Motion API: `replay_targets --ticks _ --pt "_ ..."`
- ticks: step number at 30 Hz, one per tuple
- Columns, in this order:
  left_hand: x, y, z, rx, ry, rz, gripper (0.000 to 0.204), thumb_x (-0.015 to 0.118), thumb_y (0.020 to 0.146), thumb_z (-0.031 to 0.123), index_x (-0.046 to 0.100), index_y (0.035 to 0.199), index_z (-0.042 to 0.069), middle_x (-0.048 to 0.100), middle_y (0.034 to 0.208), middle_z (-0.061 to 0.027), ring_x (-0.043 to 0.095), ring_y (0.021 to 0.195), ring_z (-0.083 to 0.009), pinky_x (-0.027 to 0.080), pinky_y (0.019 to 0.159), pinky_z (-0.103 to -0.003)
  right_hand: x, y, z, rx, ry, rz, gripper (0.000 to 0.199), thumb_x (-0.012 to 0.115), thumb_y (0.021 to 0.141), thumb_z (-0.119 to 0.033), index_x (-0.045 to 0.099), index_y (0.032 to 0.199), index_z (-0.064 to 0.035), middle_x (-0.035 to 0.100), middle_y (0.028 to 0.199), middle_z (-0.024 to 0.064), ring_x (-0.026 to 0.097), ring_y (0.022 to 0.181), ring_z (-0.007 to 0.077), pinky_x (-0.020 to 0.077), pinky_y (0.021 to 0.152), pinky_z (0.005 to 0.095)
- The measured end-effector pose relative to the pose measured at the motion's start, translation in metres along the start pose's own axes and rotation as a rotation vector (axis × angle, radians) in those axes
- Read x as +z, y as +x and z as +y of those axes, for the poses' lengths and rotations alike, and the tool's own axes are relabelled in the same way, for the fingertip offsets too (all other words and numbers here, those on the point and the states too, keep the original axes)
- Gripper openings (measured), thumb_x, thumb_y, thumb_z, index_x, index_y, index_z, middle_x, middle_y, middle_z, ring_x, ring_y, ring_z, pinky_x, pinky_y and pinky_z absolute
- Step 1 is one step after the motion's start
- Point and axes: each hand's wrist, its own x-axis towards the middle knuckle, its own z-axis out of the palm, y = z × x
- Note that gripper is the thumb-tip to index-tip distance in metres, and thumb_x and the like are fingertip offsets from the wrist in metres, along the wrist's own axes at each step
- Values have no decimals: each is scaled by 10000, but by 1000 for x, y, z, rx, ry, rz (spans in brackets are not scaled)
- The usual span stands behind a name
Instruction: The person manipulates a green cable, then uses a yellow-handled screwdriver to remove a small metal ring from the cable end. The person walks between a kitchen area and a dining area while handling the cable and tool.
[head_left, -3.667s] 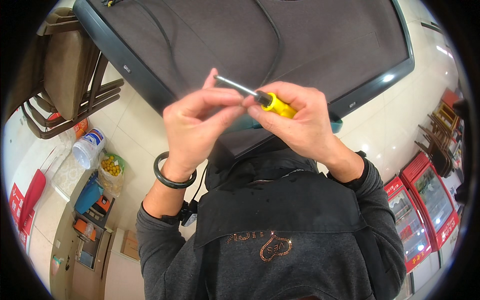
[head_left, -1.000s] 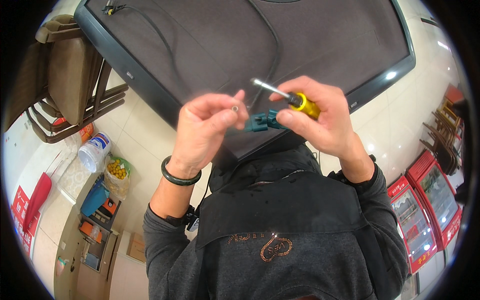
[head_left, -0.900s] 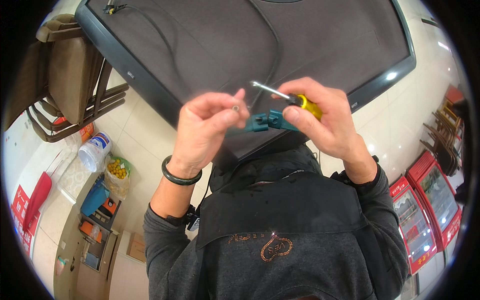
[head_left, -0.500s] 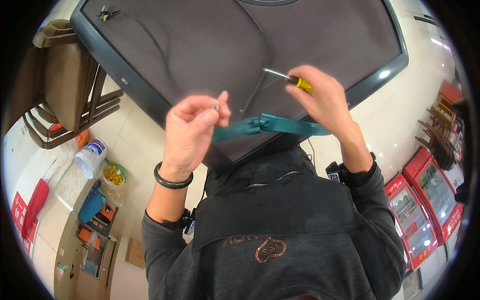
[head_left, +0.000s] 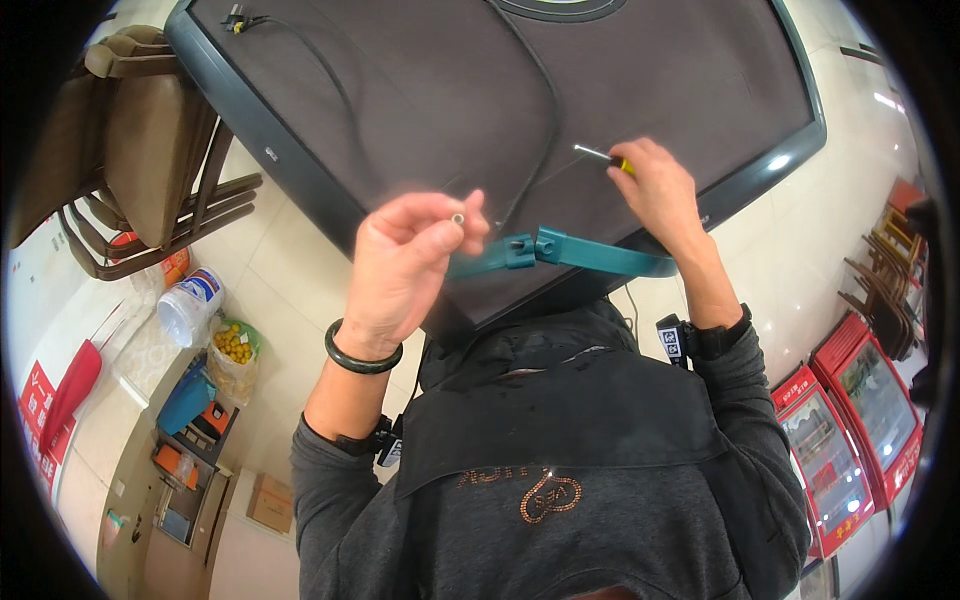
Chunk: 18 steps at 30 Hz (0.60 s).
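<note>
Between the thumb and forefinger of my left hand (head_left: 405, 260) is a small round metal piece (head_left: 458, 219) with a dark middle; too little shows to tell a nut from a screw head. My right hand (head_left: 660, 195) is closed round a screwdriver (head_left: 597, 154) with a yellow and black handle, its thin shaft pointing left over the table. Below and between the hands, a teal curved band (head_left: 605, 257) lies along the table's near edge. Its two parts meet at notched ends with a narrow gap. My left hand hides part of the band's left side.
The dark table (head_left: 450, 110) has a raised rim and a round fitting at its far edge. A black cable with a plug (head_left: 238, 20) lies across it. Folded brown chairs (head_left: 150, 150) stand left, near a white bucket (head_left: 190, 305) and a bag of yellow fruit (head_left: 233, 350). Red-framed cabinets (head_left: 870, 400) stand right.
The whole view has shifted a little. My right hand has drawn the screwdriver farther right, away from my left hand. Both hands keep their holds, and the teal band stays at the table edge.
</note>
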Motion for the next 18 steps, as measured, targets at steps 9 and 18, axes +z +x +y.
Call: replay_targets --ticks 9,18 --pt "10 -8 2 2 -9 -37 142 714 902 108 696 1040 80 684 922 -78 620 802 -156 212 1221 -507 -14 -16 -16 -9 239 88 262 671 893 -124 653 1143 -49 651 1160 104 654 996 285 527 842 344" --pt "13 -15 -4 2 -155 -47 196 697 884 10 704 1076 46 728 968 -149 676 789 -211 256 1209 -471 -31 -38 -36 -74 450 73 212 658 913 -159 665 1100 -59 660 1124 81 661 951 296 520 808 360"
